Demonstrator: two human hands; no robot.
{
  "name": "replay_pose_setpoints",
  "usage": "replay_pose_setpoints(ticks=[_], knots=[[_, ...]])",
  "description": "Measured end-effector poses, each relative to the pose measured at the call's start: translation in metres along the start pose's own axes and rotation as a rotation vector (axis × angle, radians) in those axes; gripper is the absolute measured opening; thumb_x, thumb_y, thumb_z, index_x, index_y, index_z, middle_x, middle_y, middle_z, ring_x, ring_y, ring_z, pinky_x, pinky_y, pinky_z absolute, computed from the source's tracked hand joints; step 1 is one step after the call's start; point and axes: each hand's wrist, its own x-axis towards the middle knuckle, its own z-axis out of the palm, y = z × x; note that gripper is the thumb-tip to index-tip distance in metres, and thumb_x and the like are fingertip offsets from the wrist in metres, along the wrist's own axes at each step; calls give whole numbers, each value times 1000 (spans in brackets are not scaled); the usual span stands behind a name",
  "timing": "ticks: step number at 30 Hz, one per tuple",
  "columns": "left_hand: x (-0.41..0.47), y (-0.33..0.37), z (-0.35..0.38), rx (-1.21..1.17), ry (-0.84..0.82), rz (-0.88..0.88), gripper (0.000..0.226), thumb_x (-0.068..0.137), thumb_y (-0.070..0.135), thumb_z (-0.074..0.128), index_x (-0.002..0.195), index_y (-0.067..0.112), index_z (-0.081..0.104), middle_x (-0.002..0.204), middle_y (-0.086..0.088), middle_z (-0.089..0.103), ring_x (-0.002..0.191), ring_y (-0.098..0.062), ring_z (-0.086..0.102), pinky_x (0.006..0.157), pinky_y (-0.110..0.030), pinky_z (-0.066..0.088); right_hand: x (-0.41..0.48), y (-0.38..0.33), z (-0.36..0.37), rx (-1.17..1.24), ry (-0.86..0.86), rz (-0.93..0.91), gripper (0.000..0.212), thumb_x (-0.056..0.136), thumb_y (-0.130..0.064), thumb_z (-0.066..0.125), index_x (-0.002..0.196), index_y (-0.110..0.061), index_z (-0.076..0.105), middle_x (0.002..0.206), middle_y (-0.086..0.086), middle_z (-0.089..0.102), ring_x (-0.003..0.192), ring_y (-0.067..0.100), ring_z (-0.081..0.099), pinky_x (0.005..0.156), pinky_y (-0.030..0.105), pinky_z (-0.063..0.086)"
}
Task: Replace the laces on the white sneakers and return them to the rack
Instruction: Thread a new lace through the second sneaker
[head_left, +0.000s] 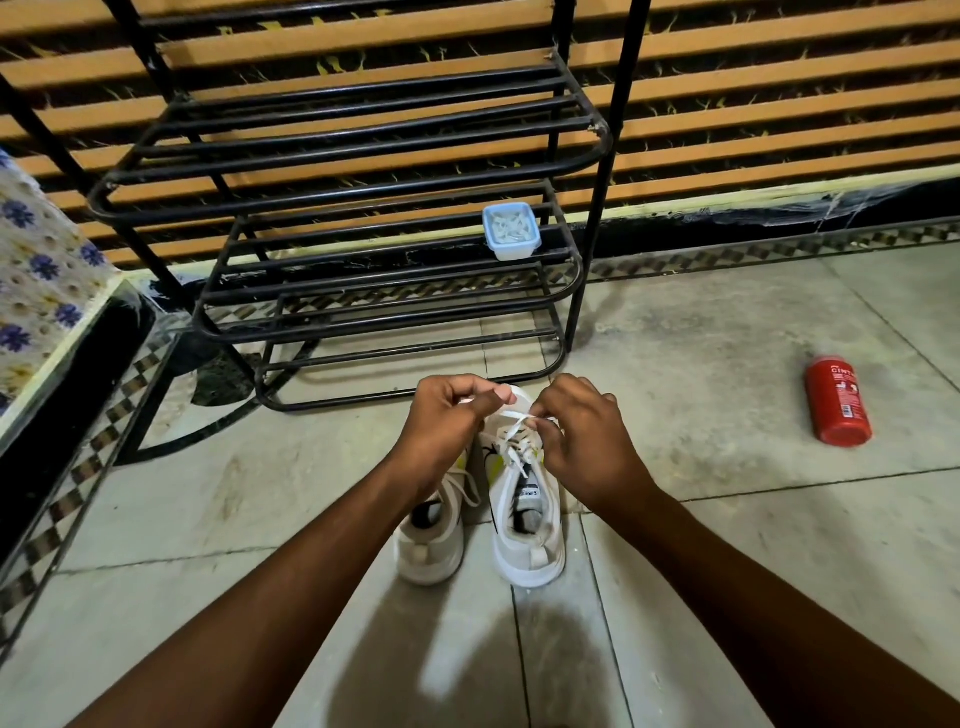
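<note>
We find the white sneakers (527, 564) nearest the person, side by side on the tiled floor (727, 545). Heels face the person and toes face the rack, so each long axis runs straight away from the body. The left sneaker (428, 545) carries a slack lace and is partly covered by the left forearm. Both hands work over the forward eyelets of the right sneaker (522, 499). The right hand (584, 441) has its fingertips closed in a pinch on the lace (511, 428), which rises from the eyelets to that pinch. The left hand (447, 415) is curled, thumb against forefinger, and we judge it holds a white strand. The lace lies between the hands, just below the fingers, nearer the right. We judge threading unfinished. Just beyond the toes stands the black rack (395, 322), with a blue-rimmed container (510, 231) at a middle shelf's right end. A red bottle (837, 400) lies well apart toward the floor's right edge.
</note>
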Motion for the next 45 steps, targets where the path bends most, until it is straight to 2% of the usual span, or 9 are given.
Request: replay_pose_setpoints(ticks=[4, 7, 10, 13, 16, 21, 26, 31, 45], knots=[[1, -2, -10, 162, 29, 129, 5, 84, 16, 85, 84, 11, 83, 82, 3, 78, 77, -6, 72, 71, -19, 52, 0, 5, -3, 62, 32, 37, 8, 86, -11, 69, 84, -18, 67, 86, -10, 54, 82, 18, 58, 69, 33, 37], [0, -6, -19, 351, 90, 153, 6, 79, 27, 89, 83, 28, 83, 89, 5, 69, 88, -5, 62, 80, -28, 48, -3, 6, -8, 173, 97, 80, 10, 86, -14, 76, 78, -14, 71, 79, -6, 58, 73, 15, 58, 66, 35, 47], [-8, -12, -26, 626, 217, 94, 11, 75, 34, 91, 77, 34, 80, 95, 7, 46, 97, -11, 49, 85, -34, 39, -12, 10, -14, 203, 165, 169, 19, 82, -19, 83, 70, -13, 69, 72, -4, 54, 66, 13, 56, 61, 22, 42], [-17, -24, -33, 787, 338, -26, 21, 77, 36, 89, 67, 36, 71, 103, 5, 41, 108, -15, 41, 85, -38, 25, -24, 20, -18, 189, 193, 240, 22, 79, -18, 85, 67, -11, 68, 70, -2, 51, 62, 14, 55, 59, 7, 37], [-23, -37, -40, 930, 420, -71, 13, 81, 37, 85, 74, 33, 75, 110, 4, 34, 113, -23, 36, 87, -42, 25, -33, 29, -17, 70, 156, 266, 25, 77, -17, 85, 64, -12, 63, 70, -2, 49, 63, 18, 51, 58, 30, 41], [-32, -59, -53, 1074, 459, -92, 7, 79, 30, 82, 77, 32, 76, 122, 6, 45, 119, -25, 39, 91, -50, 31, -51, 45, -15, -251, 53, 278, 28, 72, -10, 83, 62, -10, 57, 69, 2, 46, 65, 26, 49, 59, 37, 44], [-35, -71, -58, 1244, 377, -82, 4, 83, 26, 68, 81, 30, 69, 97, 11, 61, 107, -18, 51, 85, -45, 25, -60, 47, -12, -403, -16, 240, 29, 68, -9, 83, 62, -11, 55, 71, 4, 48, 65, 29, 52, 58, 37, 45], [-36, -85, -59, 1323, 354, -16, 19, 79, 29, 74, 68, 28, 58, 74, 10, 55, 90, -19, 56, 74, -38, 14, -71, 52, -5, -467, -45, 177, 34, 65, -4, 85, 60, -8, 51, 71, 8, 46, 62, 33, 49, 55, 36, 40], [-30, -84, -62, 1367, 307, -83, 19, 78, 30, 70, 66, 25, 57, 69, 8, 52, 89, -19, 55, 72, -38, 13, -74, 58, -3, -472, -48, 154, 32, 67, -4, 84, 63, -7, 52, 72, 8, 46, 63, 33, 49, 56, 39, 40]])
